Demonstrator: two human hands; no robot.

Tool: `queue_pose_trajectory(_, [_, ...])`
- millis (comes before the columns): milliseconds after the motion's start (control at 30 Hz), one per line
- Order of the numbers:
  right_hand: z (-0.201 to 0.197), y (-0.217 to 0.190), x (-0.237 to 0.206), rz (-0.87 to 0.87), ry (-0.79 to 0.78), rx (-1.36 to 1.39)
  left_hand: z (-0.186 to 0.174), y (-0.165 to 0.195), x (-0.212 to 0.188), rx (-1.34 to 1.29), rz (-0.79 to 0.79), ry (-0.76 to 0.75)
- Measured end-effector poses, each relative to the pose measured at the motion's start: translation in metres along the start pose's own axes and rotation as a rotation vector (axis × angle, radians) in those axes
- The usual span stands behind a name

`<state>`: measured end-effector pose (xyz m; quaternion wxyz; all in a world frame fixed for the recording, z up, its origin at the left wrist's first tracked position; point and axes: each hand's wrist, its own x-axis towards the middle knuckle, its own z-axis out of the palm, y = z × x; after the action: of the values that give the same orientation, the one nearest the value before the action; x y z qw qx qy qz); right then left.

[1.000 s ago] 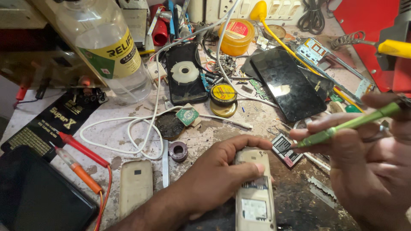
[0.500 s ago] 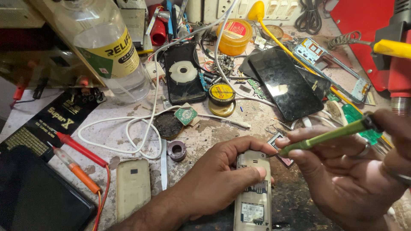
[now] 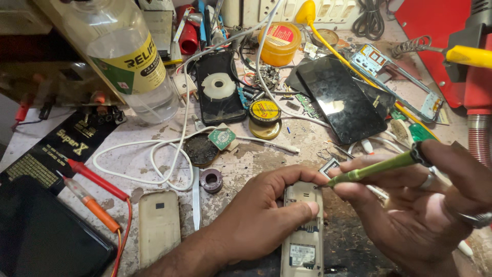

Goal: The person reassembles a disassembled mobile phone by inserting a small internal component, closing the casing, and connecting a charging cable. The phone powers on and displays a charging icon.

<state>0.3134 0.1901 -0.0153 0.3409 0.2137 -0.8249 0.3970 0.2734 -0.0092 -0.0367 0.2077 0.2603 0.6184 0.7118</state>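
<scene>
The right hand [image 3: 430, 205] pinches a thin green screwdriver [image 3: 376, 169] between thumb and fingers. Its tip touches the top of a small open phone [image 3: 303, 231], which lies on the bench near the front edge, between the two hands. The left hand [image 3: 261, 215] is curled over the phone and presses it flat, with the thumb along its side.

The tip could slip off, because it sits very near the left fingers, so it might poke them or scratch the little parts inside the phone. If the left hand lets up, the phone could slide on the dirty bench [image 3: 256, 154].

There is not much room. Just left of the phone lie a thin metal blade [image 3: 196, 197] and a beige phone cover [image 3: 159, 225]. A small round spool [image 3: 211, 180] sits just above the left hand. A white cable [image 3: 154, 154] loops behind it. A black phone [image 3: 341, 100] lies further back, near the right hand. A big clear bottle [image 3: 128, 56] stands at the back left, well apart. The right elbow has only the bench edge beside it.
</scene>
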Motion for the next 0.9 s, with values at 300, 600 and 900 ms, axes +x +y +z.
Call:
queue_pose_trajectory(300, [-0.013,0.012,-0.004,0.037,0.063,0.054,0.005,0.013,0.004,0.226,-0.456,0.044])
queue_pose_trajectory(600, [-0.006,0.009,0.004,0.201,-0.17,0.221,0.002,-0.011,0.011,-0.085,-0.366,0.036])
queue_pose_trajectory(900, [-0.006,0.014,0.007,0.049,-0.206,0.234,0.001,-0.011,0.012,-0.116,-0.4,-0.003])
